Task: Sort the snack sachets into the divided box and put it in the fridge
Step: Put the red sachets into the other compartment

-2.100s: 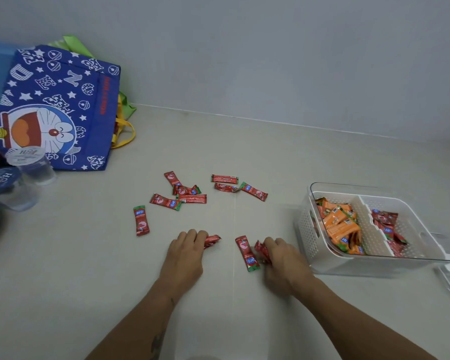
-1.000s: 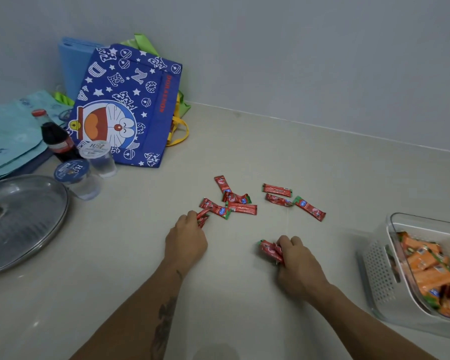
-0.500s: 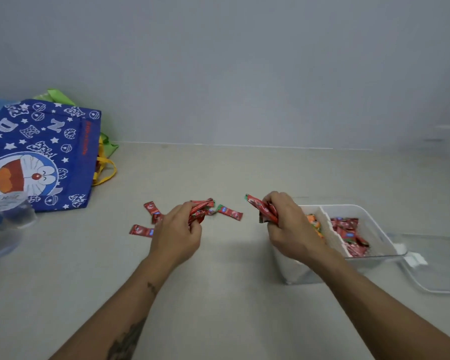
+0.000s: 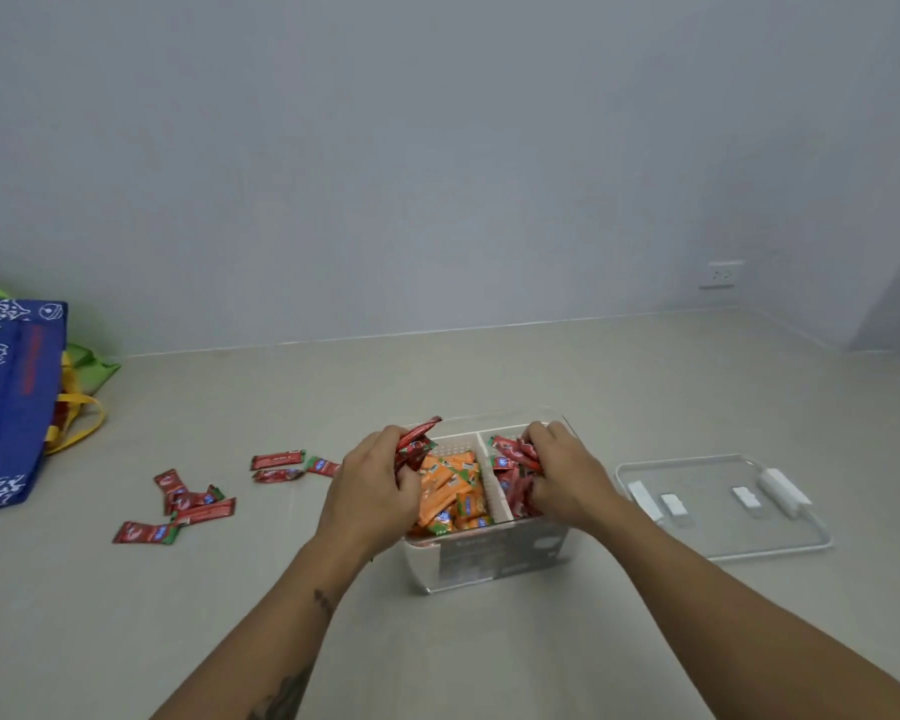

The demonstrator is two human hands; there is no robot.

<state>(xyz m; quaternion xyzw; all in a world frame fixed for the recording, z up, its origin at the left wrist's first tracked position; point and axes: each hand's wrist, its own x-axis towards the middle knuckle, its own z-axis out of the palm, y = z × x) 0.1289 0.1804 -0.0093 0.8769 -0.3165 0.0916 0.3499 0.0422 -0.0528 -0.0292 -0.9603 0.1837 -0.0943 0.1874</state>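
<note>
Head view:

- Clear plastic divided box with white perforated insert [image 4: 489, 563]: stands on the beige countertop [image 4: 489, 371] directly before you, its long axis running away from you toward the wall; the divider follows that axis.
- Orange snack sachets [image 4: 453, 493]: piled in the left compartment, lying at mixed angles.
- Red snack sachets in the box [image 4: 510, 478]: fill the right compartment, mostly slanted.
- Your left hand [image 4: 372, 485]: closed around a bunch of red sachets [image 4: 415, 445], held over the box's left edge; their free ends point up and to the right.
- Your right hand [image 4: 567, 478]: fingers curled over red sachets at the right compartment, knuckles up.
- Loose red sachets on the counter [image 4: 193, 504]: scattered to the left of the box, most lying roughly crosswise, some overlapping.
- Clear flat lid with white clips [image 4: 723, 504]: lies flat to the right of the box, apart from it.
- Blue printed fabric tote bag [image 4: 11, 402]: at the left edge, against the wall.
</note>
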